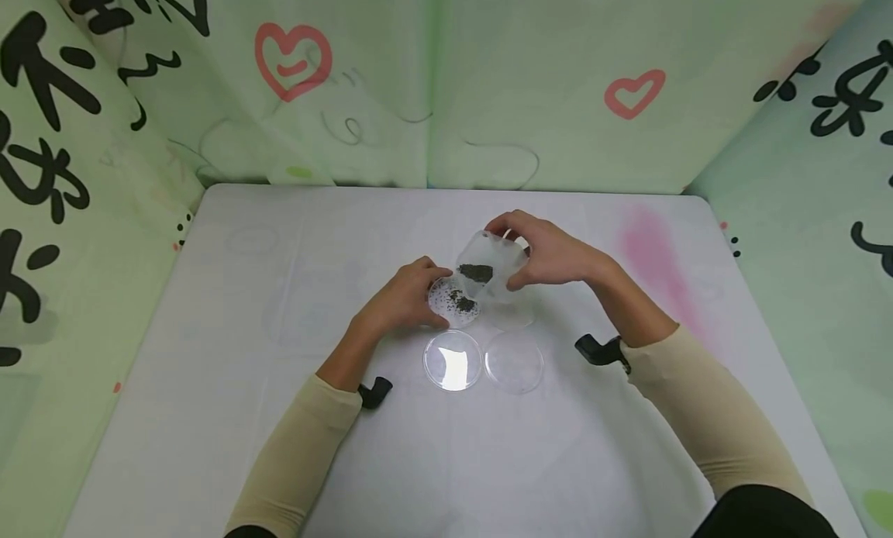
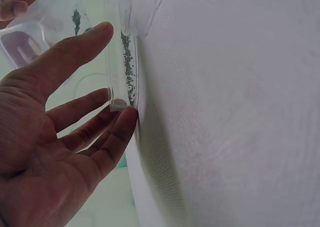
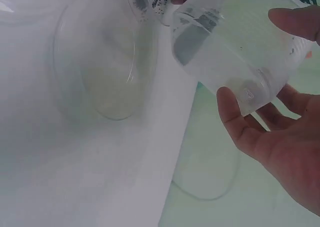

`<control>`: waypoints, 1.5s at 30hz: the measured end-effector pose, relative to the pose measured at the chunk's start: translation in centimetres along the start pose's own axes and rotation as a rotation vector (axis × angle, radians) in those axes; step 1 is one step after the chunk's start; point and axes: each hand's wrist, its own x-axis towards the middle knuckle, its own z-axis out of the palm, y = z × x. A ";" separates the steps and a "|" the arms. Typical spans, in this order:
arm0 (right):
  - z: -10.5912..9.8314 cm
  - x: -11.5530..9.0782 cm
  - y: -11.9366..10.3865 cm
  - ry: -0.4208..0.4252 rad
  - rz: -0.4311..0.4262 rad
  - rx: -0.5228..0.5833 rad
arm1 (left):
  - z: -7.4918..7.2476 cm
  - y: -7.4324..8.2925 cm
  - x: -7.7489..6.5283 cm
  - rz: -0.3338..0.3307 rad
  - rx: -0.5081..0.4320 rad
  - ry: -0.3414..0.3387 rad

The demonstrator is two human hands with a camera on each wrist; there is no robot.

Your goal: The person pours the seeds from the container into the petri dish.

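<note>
My right hand grips a clear plastic container by its base and sides, tilted with its mouth down to the left. Dark granules are gathered along its lower side, as the right wrist view also shows. Below that mouth lies a petri dish with dark grains heaped right of its middle and scattered elsewhere. The thumb and fingers of my left hand hold this dish by its rim at the left. In the left wrist view, the grains form a thin layer on its bottom.
Closest to me are two clear round dishes side by side, one with a bright reflection and one to its right. Another clear dish lies beneath the right hand's container. A white cloth covers the table; green printed curtains surround it.
</note>
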 end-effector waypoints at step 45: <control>2.0 2.2 7.5 0.250 0.183 0.264 | 0.1 0.1 -0.1 -0.025 0.011 0.000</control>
